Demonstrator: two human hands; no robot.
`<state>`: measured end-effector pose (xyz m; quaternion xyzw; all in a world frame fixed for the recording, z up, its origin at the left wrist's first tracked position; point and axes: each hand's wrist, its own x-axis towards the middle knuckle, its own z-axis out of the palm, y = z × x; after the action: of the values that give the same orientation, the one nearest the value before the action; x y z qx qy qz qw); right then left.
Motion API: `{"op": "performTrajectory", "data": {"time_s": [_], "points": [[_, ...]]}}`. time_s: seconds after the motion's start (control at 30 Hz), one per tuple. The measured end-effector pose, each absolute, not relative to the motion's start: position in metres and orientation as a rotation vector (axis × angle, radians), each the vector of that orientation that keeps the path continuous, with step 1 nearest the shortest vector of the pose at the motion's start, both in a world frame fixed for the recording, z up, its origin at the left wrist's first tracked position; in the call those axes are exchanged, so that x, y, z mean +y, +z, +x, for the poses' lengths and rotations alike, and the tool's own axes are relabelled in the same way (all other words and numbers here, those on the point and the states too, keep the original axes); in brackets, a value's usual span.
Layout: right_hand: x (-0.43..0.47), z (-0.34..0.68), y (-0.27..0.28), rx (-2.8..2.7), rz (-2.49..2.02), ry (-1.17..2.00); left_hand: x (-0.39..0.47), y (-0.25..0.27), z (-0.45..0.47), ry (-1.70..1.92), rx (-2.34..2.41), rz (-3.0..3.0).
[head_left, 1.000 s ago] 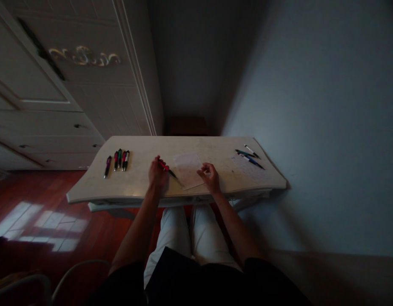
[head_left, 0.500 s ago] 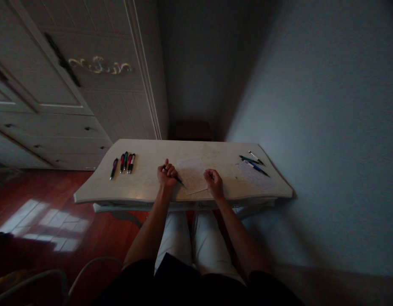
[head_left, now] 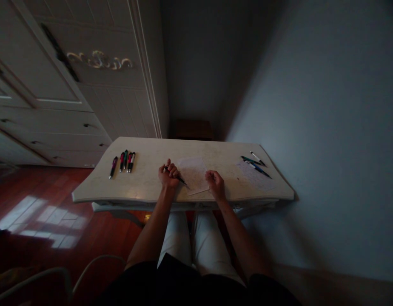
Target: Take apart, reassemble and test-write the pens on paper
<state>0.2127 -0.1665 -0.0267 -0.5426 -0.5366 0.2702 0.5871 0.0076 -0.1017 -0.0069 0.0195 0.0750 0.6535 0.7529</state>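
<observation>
My left hand [head_left: 169, 175] is closed around a dark pen [head_left: 182, 181], its tip angled down to the right over a sheet of paper [head_left: 193, 172]. Faint marks cover the sheet, which lies on the white table between my hands. At the sheet's right edge rests my right hand [head_left: 215, 183], fingers curled together. Whatever those fingers may hold, if anything, is hidden.
Several pens [head_left: 128, 161] lie side by side on the table's [head_left: 152, 148] left. More pens [head_left: 255, 167] rest on and beside a second marked sheet [head_left: 258, 180] at the right. A white wardrobe [head_left: 120, 106] stands left; a wall [head_left: 327, 127] borders the right.
The view has shifted slightly. My left hand still grips the pen over the paper, and my right hand stays curled at the sheet's edge.
</observation>
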Motion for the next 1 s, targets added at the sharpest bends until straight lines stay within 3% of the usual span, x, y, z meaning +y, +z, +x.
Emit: {"op": "performTrajectory", "data": {"time_s": [1.0], "points": [[-0.169, 0.215, -0.03, -1.24, -1.261, 0.662, -0.108, 0.006, 0.013, 1.308, 0.218, 0.179]]}}
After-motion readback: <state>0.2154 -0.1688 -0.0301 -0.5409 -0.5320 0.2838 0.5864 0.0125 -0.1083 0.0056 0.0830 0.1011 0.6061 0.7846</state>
